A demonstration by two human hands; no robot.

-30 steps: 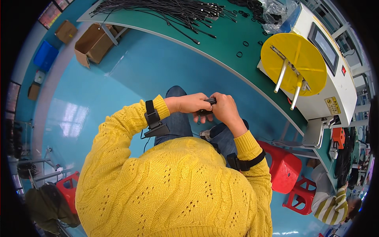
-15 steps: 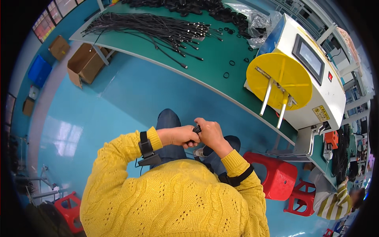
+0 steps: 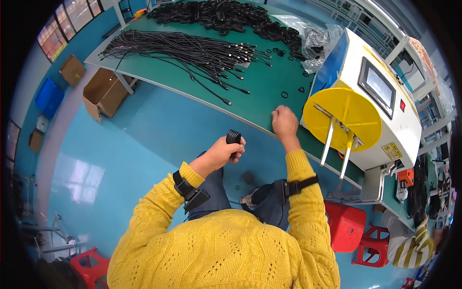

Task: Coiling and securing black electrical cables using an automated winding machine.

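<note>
Left hand (image 3: pixel 225 151): fingers wrapped round coiled, black, rubbery-looking cable bundle (image 3: pixel 234 137), just short of long green-topped table (image 3: pixel 260 102). Right hand (image 3: pixel 285 121) at table's edge, fingers curled; contents, cannot tell. Bundle probably light, springy; best gripped mid-coil.

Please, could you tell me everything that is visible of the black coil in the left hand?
The black coil shows several loops of thin cord side by side, smooth and slightly glossy, like plastic-covered cable. The left hand grips its lower part, fingers bent around it; the rounded upper end stands clear above. It is held off the green table. Its ends are unclear.
</note>
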